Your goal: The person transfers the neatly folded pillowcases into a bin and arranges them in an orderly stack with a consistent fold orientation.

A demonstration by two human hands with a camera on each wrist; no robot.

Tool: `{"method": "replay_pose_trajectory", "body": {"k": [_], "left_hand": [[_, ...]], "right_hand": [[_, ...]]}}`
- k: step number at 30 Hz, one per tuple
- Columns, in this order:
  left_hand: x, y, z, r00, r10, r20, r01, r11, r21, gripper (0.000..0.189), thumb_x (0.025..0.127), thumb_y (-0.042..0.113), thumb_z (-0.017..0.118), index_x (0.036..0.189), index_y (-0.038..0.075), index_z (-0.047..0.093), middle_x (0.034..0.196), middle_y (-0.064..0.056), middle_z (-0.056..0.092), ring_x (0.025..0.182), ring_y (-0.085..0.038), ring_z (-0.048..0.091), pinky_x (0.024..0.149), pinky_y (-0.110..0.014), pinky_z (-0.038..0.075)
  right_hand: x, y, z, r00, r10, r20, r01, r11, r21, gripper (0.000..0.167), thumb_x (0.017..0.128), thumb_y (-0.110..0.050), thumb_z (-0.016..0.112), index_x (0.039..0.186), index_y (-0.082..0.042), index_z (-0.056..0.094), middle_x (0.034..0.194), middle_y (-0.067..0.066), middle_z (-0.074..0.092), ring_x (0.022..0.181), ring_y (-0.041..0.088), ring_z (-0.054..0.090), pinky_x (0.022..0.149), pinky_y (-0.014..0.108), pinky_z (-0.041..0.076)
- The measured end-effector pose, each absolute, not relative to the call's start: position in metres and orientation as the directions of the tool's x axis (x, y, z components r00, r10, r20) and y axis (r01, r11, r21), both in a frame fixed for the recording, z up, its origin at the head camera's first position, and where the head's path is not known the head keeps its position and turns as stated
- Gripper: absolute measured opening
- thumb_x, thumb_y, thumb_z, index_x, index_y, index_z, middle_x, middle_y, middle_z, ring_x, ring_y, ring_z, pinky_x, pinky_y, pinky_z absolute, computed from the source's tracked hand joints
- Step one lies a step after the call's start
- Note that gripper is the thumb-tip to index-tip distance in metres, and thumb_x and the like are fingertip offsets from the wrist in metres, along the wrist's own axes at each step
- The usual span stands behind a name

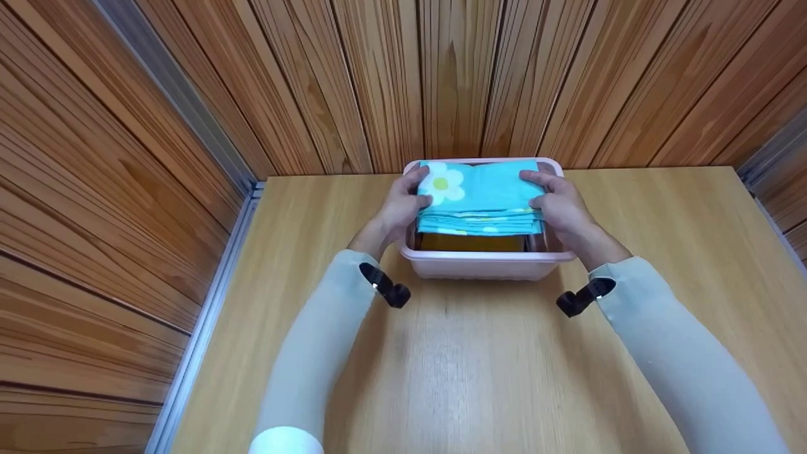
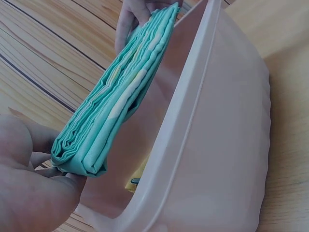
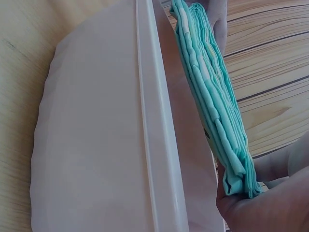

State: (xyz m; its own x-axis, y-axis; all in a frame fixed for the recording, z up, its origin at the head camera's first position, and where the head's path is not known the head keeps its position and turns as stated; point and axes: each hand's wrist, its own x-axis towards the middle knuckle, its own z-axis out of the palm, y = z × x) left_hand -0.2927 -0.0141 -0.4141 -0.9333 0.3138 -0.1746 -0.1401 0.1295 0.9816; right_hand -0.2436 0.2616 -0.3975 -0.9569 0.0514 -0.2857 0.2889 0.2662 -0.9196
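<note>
A thick folded turquoise cloth [image 1: 485,189] with a white flower print is held level over a pale pink plastic tub [image 1: 482,268]. My left hand [image 1: 400,205] grips its left end, thumb on the near side. At the opposite end my right hand [image 1: 561,205] pinches the cloth between thumb and fingers. Many stacked layers show along the near edge of the cloth [image 2: 120,92] in the left wrist view. Inside the tub, below the cloth, lies something yellow [image 1: 473,243], mostly hidden; its corner has a small dark mark.
The tub stands on a light wood table [image 1: 441,366], close to the plank wall [image 1: 454,82] at the back. Another plank wall [image 1: 94,189] rises on the left, with a grey metal rail [image 1: 208,302] along the table's left edge.
</note>
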Motion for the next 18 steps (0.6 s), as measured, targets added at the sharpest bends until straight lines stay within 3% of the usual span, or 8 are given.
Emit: {"method": "replay_pose_trajectory", "body": {"k": [5, 18], "left_hand": [[-0.2934, -0.0138, -0.4136, -0.935, 0.312, -0.171, -0.124, 0.165, 0.978, 0.060, 0.103, 0.000, 0.052, 0.158, 0.018, 0.038, 0.170, 0.006, 0.017, 0.156, -0.018, 0.013, 0.125, -0.038, 0.014], [-0.2937, -0.0127, -0.4127, -0.930, 0.310, -0.197, -0.147, 0.178, 0.973, 0.059, 0.103, 0.002, 0.053, 0.158, 0.021, 0.040, 0.170, 0.006, 0.018, 0.154, -0.017, 0.017, 0.125, -0.039, 0.016]], "right_hand": [[-0.2427, 0.2624, -0.3974, -0.952, 0.056, -0.301, 0.305, 0.264, -0.915, 0.058, 0.104, 0.002, 0.036, 0.158, -0.018, 0.039, 0.172, 0.006, -0.002, 0.155, 0.031, 0.007, 0.124, 0.049, 0.014], [-0.2417, 0.2618, -0.3962, -0.948, 0.066, -0.311, 0.317, 0.271, -0.909, 0.058, 0.104, 0.002, 0.036, 0.158, -0.019, 0.039, 0.172, 0.006, 0.000, 0.154, 0.030, 0.009, 0.124, 0.048, 0.016]]}}
